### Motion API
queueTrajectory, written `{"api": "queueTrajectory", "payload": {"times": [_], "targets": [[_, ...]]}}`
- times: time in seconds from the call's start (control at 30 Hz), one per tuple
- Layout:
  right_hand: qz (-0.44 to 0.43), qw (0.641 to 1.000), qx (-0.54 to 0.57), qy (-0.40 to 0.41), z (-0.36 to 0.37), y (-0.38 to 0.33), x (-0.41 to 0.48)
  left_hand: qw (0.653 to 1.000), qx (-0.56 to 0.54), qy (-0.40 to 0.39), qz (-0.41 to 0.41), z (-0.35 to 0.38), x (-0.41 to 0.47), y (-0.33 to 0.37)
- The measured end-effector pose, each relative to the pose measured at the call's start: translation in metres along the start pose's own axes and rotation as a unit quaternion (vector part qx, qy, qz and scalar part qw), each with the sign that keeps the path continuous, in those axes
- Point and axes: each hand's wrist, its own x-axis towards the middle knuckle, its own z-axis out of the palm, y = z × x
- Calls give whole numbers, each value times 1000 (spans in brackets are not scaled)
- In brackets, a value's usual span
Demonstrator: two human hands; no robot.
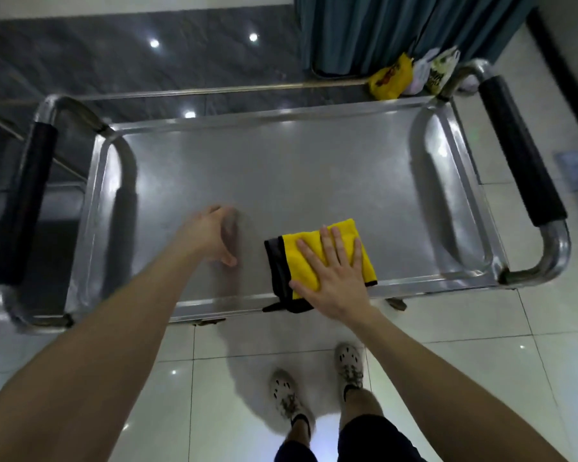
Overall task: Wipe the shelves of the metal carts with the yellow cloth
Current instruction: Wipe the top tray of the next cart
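A metal cart stands in front of me, its top shelf (281,168) a shiny steel tray with a raised rim. A folded yellow cloth (301,258) with a dark grey underside lies near the shelf's front edge, right of centre, one dark corner hanging over the rim. My right hand (331,275) presses flat on the cloth with its fingers straight and spread. My left hand (216,235) is over the bare shelf to the left of the cloth, fingers loosely bent and blurred, holding nothing.
Black-padded handles stand at the cart's left end (30,195) and right end (521,148). Another steel cart (0,181) sits at the far left. Plastic bags (411,75) lie on the floor behind the cart, by a teal curtain (397,25). My feet (314,385) stand on white tiles.
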Motion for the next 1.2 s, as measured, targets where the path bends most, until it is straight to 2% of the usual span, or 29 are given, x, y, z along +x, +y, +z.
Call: {"api": "queueTrajectory", "payload": {"times": [0.1, 0.2, 0.3, 0.57, 0.7, 0.87, 1.03, 1.13, 1.2], "targets": [[23, 1000, -5, -18, 2, -7, 1, 995, 32, 52, -75, 6, -4, -52], [42, 999, -2, -23, -1, -8, 23, 992, 46, 47, -106, 13, -3, -86], [69, 997, 7, -44, -6, -6, 79, 994, 17, 48, -99, 13, 3, -96], [106, 989, 36, -93, -7, -16, 317, 993, 43, 62, -94, 2, 11, -92], [121, 987, 31, -99, 3, -47, 364, 992, 41, 72, -95, 0, 14, -97], [63, 995, 17, -81, 7, -76, 311, 992, 30, 85, -85, -7, 17, -109], [-2, 999, 30, -18, 18, -135, 162, 995, 41, 69, -57, -17, 11, -118], [-46, 999, 25, -3, 21, -173, 86, 1000, 24, 11, -6, -36, 1, -135], [-39, 999, 11, -22, 20, -192, 64, 999, -9, 36, 31, -51, -10, -159]]}}
